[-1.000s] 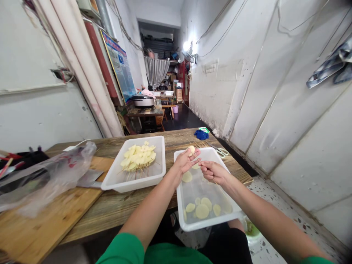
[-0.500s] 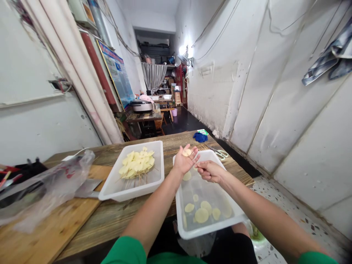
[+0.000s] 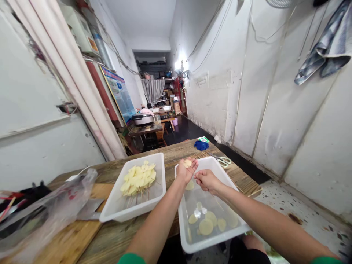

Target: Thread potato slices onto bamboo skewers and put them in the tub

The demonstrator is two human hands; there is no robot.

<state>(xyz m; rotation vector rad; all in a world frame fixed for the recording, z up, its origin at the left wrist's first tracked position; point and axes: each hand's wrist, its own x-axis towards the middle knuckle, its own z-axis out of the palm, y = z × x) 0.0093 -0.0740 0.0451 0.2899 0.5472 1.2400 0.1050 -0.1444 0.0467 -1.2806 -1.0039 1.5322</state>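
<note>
My left hand (image 3: 183, 173) is turned palm up over the far end of the right-hand white tray (image 3: 180, 216), fingers cupped around a pale potato slice (image 3: 187, 163). Just to its right, my right hand (image 3: 208, 181) is closed in a pinch. A thin bamboo skewer (image 3: 220, 204) seems to run out below that hand, though its gripped part is hidden. Several loose potato slices (image 3: 206, 227) lie in the tray beneath, mostly at its near end. In the left white tray (image 3: 110, 209), skewered potato slices (image 3: 139, 178) are piled together, sticks pointing toward me.
Scissors (image 3: 224, 160), a blue cloth (image 3: 201, 145) and loose skewers lie along the table's far right side. At left, a plastic bag (image 3: 66, 198) covers part of a wooden board (image 3: 93, 223) and a broad metal blade (image 3: 89, 211). A wall rises at right.
The view has tilted up slightly, so the table sits lower in the picture. Both hands stay close together over the tray; the left fingers look more gathered around the slice.
</note>
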